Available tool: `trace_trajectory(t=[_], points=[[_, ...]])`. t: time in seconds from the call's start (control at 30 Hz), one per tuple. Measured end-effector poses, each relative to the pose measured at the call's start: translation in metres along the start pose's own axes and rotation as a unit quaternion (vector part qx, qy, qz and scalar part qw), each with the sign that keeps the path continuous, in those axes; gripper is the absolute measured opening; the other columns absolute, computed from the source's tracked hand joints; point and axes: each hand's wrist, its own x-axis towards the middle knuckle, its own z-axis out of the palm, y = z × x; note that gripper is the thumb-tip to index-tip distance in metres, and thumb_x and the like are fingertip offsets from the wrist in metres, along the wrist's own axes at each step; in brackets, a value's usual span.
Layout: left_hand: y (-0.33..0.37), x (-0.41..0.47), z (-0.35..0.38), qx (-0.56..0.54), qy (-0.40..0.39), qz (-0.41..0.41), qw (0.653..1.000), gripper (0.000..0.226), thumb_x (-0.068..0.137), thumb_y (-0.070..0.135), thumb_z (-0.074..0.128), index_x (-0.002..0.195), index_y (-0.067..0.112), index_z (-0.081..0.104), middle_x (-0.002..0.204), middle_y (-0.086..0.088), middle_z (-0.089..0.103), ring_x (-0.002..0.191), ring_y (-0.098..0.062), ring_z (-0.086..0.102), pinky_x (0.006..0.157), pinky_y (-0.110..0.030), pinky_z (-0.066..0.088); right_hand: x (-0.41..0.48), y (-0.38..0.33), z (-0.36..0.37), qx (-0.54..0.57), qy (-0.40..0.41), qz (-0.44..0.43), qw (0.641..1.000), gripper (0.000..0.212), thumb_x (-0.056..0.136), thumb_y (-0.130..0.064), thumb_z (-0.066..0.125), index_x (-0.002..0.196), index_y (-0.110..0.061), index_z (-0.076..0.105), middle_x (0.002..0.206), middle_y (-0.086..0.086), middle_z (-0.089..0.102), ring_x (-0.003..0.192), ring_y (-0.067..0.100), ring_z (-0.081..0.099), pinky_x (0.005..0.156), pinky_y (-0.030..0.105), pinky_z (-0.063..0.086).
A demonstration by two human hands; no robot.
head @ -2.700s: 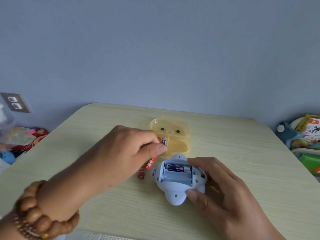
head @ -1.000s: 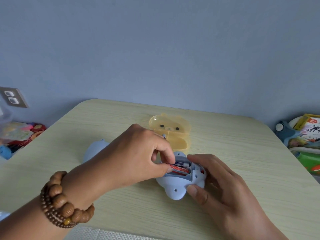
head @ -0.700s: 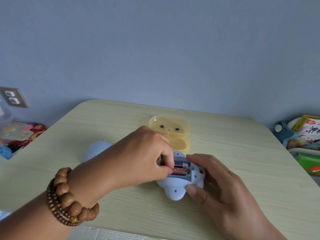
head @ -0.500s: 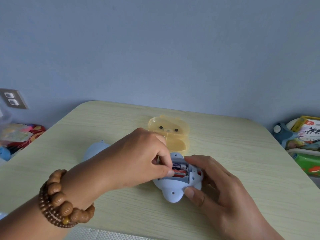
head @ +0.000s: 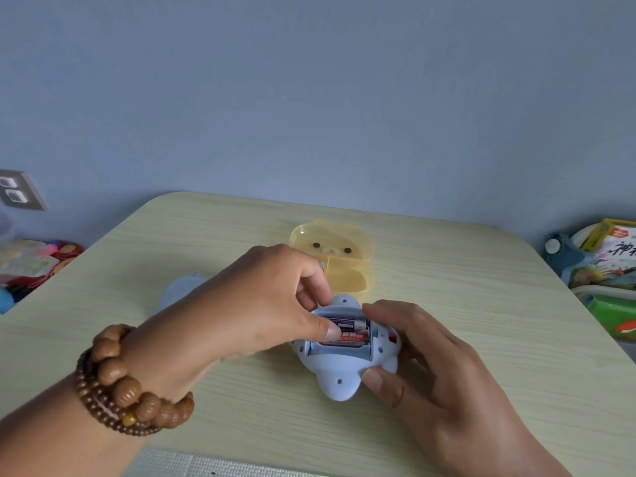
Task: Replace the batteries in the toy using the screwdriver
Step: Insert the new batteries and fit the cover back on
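Nearest the camera, a beaded bracelet (head: 130, 387) is worn on the left wrist. The left hand (head: 254, 308) is curled over the toy (head: 344, 370), thumb and forefinger pinched on the red battery (head: 351, 338), which is being pressed into the second slot of the open compartment; a dark battery (head: 347, 324) is seated in the slot behind it. The right hand (head: 437, 370) is spread loosely around the toy's right side, thumb at the near edge and forefinger at the far edge, so the pale blue shell is braced upside down against the push (probably to stop it sliding).

Behind the left hand a pale blue piece (head: 179, 290) lies on the table, mostly hidden; likely the cover, but that cannot be told. Just beyond the toy an open yellow bear-faced box (head: 344, 266) is set, within easy reach. No screwdriver is seen.

The table (head: 464, 270) is light wood-grain with rounded corners. A plain blue-grey wall is behind it, with a wall socket (head: 17, 194) at left, colourful clutter (head: 31, 266) low left and toy boxes (head: 605, 266) at right.
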Motion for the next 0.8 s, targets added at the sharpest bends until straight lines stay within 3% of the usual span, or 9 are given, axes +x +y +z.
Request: trace_trajectory(t=[0.17,0.3,0.43,0.57,0.7,0.8], points=[[0.000,0.002,0.000,-0.008,-0.002,0.002,1.000,0.035,0.058,0.053,0.090,0.085,0.039,0.073,0.082,0.019,0.074,0.067,0.003,0.069,0.070,-0.031,0.063,0.000,0.001,0.000,-0.009,0.003,0.001,1.000,0.048,0.085,-0.032,0.073,0.130,-0.035,0.056,0.129,-0.018,0.059,0.115,0.007,0.064,0.087,0.018,0.052],[-0.013,-0.003,-0.021,-0.024,0.027,0.030,0.999,0.035,0.065,0.058,0.081,0.094,0.041,0.071,0.091,0.025,0.072,0.068,0.004,0.067,0.071,-0.026,0.055,0.000,-0.001,0.000,-0.014,0.006,0.001,1.000,0.050,0.083,-0.030,0.074,0.128,-0.042,0.054,0.126,-0.022,0.060,0.113,0.004,0.064,0.085,0.010,0.049],[-0.030,-0.010,-0.034,0.111,-0.026,0.046,0.992,0.048,0.069,0.048,0.085,0.109,0.050,0.058,0.108,0.031,0.056,0.087,0.008,0.061,0.068,-0.014,0.044,0.000,-0.001,0.001,-0.003,0.005,0.009,1.000,0.050,0.084,-0.030,0.074,0.127,-0.043,0.053,0.127,-0.023,0.059,0.114,0.006,0.064,0.086,0.016,0.052],[-0.033,-0.011,-0.015,0.141,-0.046,0.048,0.988,0.058,0.069,0.048,0.083,0.117,0.050,0.051,0.107,0.027,0.051,0.087,0.003,0.060,0.079,-0.021,0.050,-0.001,-0.001,0.001,-0.008,0.001,0.015,1.000,0.049,0.083,-0.034,0.073,0.127,-0.041,0.054,0.127,-0.020,0.061,0.115,0.007,0.064,0.087,0.022,0.053],[-0.035,-0.008,-0.011,0.146,-0.014,0.064,0.987,0.042,0.072,0.039,0.080,0.108,0.045,0.058,0.094,0.023,0.055,0.081,-0.001,0.060,0.078,-0.028,0.052,-0.002,-0.001,0.001,0.001,0.000,0.023,1.000,0.049,0.082,-0.033,0.074,0.127,-0.042,0.054,0.127,-0.021,0.060,0.114,0.008,0.065,0.086,0.024,0.055],[-0.039,-0.008,-0.015,0.110,0.004,0.070,0.991,0.028,0.072,0.039,0.081,0.097,0.044,0.068,0.093,0.018,0.061,0.078,-0.001,0.066,0.076,-0.032,0.057,-0.002,-0.001,0.000,-0.008,0.005,0.013,1.000,0.048,0.083,-0.034,0.074,0.127,-0.039,0.056,0.127,-0.023,0.059,0.114,0.005,0.064,0.085,0.018,0.053]])
